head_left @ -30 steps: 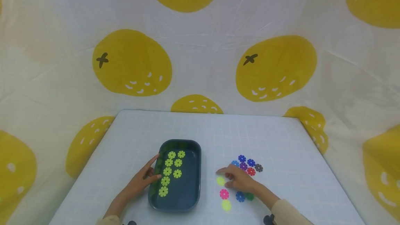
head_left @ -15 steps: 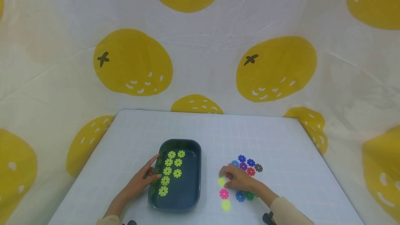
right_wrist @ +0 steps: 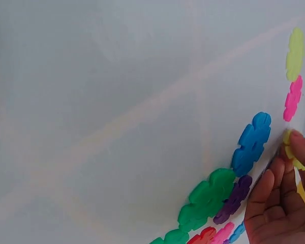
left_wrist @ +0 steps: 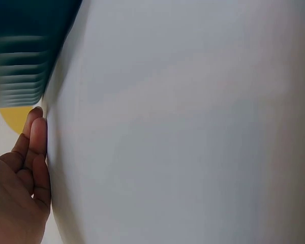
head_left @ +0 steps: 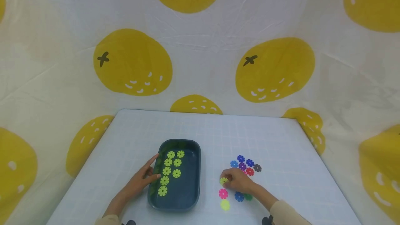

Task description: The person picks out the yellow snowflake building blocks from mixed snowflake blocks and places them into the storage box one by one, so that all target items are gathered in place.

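Observation:
My right hand pinches a yellow-green flower-shaped interlocking disc between thumb and fingers. In the right wrist view that disc is tilted against the thumb. Just nearer than the hand lie a pink disc and another yellow-green disc. My left hand rests at the left side of a dark teal tray, thumb and index finger touching its rim. Several yellow-green discs lie flat in the tray, in two uneven columns. The left wrist view shows the loose fingers beside the tray.
Beyond and beside the right hand lie several more discs: purple, red, dark grey, blue and green. The white table meets a fruit-printed cloth at its back and sides.
The right fingers have closed from a spread reach to a pinch on the yellow-green disc, which now stands tilted. The left hand and the tray stay put.

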`<state>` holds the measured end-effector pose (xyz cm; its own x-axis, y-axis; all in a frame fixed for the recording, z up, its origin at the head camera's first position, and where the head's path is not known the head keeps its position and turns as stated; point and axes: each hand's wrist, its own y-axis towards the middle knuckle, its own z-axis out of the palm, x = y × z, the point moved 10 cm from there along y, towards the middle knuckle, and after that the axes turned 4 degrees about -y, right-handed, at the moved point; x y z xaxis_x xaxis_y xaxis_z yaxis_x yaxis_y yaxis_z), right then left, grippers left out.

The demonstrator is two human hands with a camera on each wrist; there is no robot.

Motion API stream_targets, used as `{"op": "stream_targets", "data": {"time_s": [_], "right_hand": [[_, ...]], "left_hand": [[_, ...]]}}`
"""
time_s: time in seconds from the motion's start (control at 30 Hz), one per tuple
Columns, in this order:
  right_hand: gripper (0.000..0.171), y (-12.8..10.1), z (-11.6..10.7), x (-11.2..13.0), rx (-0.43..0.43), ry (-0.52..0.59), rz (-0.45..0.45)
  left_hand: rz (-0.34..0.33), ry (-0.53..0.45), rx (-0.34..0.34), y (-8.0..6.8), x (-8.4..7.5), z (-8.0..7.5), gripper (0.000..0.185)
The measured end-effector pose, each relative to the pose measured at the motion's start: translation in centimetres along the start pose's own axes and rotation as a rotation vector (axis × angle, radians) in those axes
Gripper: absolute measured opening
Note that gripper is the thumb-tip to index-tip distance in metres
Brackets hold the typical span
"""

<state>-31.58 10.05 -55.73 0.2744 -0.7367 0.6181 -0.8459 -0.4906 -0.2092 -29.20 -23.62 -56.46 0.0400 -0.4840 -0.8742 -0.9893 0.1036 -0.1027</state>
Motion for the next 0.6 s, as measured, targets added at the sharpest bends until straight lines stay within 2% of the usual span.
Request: {"op": "stream_targets", "data": {"time_s": [0.17, 0.3, 0.47, 0.6], "right_hand": [[0.010, -0.2, -0.2, -0.5, -0.018, 0.089, 0.034], [0.014, -0.2, -0.3, -0.9, -0.032, 0.235, 0.071], [0.021, -0.3, -0.2, -1.5, -0.036, 0.446, 0.178], [0.027, -0.5, -0.3, -1.7, -0.037, 0.555, 0.271]], "left_hand": [[0.001, -0.002, 0.000, 0.0, 0.0, 0.0, 0.075], [-0.006, -0.007, 0.002, 0.1, 0.1, 0.0, 0.075], [-0.010, -0.013, 0.007, 0.1, 0.2, 0.0, 0.075], [-0.007, -0.022, 0.010, 0.1, 0.1, 0.1, 0.074]]}}
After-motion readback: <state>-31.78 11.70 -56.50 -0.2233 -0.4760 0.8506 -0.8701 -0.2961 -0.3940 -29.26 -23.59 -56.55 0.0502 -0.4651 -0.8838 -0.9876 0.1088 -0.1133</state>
